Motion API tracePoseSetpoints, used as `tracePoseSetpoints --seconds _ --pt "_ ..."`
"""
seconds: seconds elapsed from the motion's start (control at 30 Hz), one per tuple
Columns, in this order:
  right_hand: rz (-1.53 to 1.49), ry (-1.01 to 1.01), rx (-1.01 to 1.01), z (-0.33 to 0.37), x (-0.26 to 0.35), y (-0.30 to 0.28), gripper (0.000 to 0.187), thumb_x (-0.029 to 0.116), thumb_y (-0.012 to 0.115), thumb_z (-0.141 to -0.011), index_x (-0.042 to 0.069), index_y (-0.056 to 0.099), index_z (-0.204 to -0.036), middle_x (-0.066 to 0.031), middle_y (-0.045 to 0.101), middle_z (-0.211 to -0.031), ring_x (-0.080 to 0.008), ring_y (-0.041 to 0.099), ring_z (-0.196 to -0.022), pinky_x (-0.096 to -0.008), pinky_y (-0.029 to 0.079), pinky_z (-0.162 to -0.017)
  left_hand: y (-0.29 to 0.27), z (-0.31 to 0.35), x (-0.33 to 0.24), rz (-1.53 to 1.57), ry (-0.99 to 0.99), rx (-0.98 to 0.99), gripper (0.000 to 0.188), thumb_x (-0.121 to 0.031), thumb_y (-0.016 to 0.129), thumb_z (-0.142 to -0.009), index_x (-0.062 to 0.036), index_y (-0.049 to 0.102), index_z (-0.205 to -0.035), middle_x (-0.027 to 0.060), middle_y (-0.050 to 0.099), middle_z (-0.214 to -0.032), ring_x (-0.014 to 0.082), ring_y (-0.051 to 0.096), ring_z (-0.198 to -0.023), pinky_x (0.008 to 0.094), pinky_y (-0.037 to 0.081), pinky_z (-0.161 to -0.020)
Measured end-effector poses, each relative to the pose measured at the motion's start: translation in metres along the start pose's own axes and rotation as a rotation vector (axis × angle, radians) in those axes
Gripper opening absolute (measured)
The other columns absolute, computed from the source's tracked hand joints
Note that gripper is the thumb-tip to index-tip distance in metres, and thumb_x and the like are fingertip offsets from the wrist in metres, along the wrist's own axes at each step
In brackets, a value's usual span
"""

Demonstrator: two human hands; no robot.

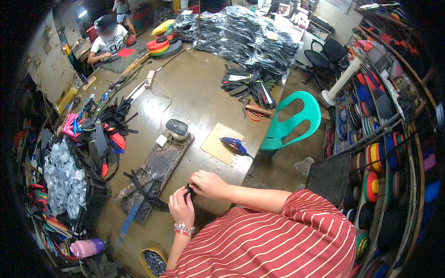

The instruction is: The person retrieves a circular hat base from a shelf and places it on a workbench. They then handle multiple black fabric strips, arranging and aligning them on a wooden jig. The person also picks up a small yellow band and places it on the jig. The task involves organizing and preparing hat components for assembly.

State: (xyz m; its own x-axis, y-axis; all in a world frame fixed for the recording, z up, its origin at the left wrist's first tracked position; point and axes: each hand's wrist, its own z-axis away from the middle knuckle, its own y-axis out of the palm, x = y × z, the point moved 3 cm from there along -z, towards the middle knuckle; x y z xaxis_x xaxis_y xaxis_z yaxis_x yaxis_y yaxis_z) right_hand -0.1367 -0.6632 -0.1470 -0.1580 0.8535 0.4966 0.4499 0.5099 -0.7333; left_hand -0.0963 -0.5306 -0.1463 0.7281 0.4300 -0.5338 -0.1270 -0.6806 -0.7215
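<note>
My left hand [181, 207], with a beaded bracelet at the wrist, pinches a small black piece [188, 192] that looks like webbing or a strap end. My right hand [207, 184] grips the same piece from its far side, fingers bent close to the left fingertips. Most of the piece is hidden by the fingers. Just left of my hands, black straps [143, 191] lie across a dark, worn board [163, 167] on the table. A squat metal device with a black top [178, 129] stands at the board's far end.
A blue glue gun [234, 145] rests on a tan sheet [212, 144]. Beside the table stands a green plastic chair [296, 120]. A yellow-rimmed tub [146, 265] of small dark parts is near me. Wrapped black bundles [236, 37] pile at the back; a co-worker [110, 42] sits far left.
</note>
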Motion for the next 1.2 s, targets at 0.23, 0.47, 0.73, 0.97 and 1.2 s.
tracePoseSetpoints --seconds 0.23,0.47,0.73,0.97,1.2 --pt "-0.013 0.081 0.159 -0.01 -0.002 0.002 0.013 0.016 0.057 -0.071 0.003 0.053 -0.074 -0.0107 0.054 -0.078 -0.0275 0.053 -0.078 -0.0369 0.045 -0.067 0.0 0.002 0.003 -0.006 0.01 -0.027 0.014 -0.003 0.058 -0.073 -0.004 0.051 -0.085 0.0081 0.057 -0.094 0.0269 0.053 -0.084 0.0365 0.041 -0.074" --pt "-0.011 -0.018 0.221 -0.019 0.002 0.005 0.012 0.014 0.058 -0.07 0.003 0.054 -0.072 -0.0109 0.053 -0.077 -0.0276 0.052 -0.078 -0.0353 0.045 -0.068 -0.002 0.003 0.001 -0.075 -0.007 -0.034 0.018 -0.004 0.057 -0.074 -0.0037 0.052 -0.091 0.0084 0.057 -0.095 0.027 0.052 -0.087 0.0366 0.041 -0.075" --pt "-0.125 -0.015 0.197 -0.027 -0.01 0.012 0.016 0.014 0.06 -0.07 0.001 0.052 -0.073 -0.0118 0.052 -0.077 -0.028 0.052 -0.076 -0.0351 0.043 -0.07 0.004 -0.001 0.004 -0.134 -0.102 -0.055 0.019 -0.007 0.056 -0.075 -0.004 0.052 -0.094 0.008 0.056 -0.097 0.0275 0.052 -0.086 0.0369 0.041 -0.075" --pt "-0.064 -0.031 0.239 -0.029 -0.004 0.013 0.016 0.014 0.061 -0.067 0.001 0.051 -0.071 -0.0122 0.051 -0.074 -0.0268 0.051 -0.074 -0.0349 0.043 -0.068 0.007 0.001 0.003 -0.122 -0.179 -0.074 0.031 -0.006 0.056 -0.076 -0.0036 0.048 -0.105 0.0112 0.055 -0.097 0.0299 0.052 -0.086 0.0387 0.041 -0.074" --pt "-0.165 0.111 0.099 -0.024 -0.005 0.009 0.012 0.011 0.057 -0.068 0.0 0.051 -0.07 -0.0135 0.051 -0.072 -0.0293 0.051 -0.073 -0.0366 0.044 -0.068 0.003 -0.001 0.001 -0.122 -0.113 -0.053 0.022 -0.008 0.054 -0.077 -0.0043 0.049 -0.099 0.0103 0.055 -0.097 0.0295 0.052 -0.086 0.0392 0.041 -0.074"
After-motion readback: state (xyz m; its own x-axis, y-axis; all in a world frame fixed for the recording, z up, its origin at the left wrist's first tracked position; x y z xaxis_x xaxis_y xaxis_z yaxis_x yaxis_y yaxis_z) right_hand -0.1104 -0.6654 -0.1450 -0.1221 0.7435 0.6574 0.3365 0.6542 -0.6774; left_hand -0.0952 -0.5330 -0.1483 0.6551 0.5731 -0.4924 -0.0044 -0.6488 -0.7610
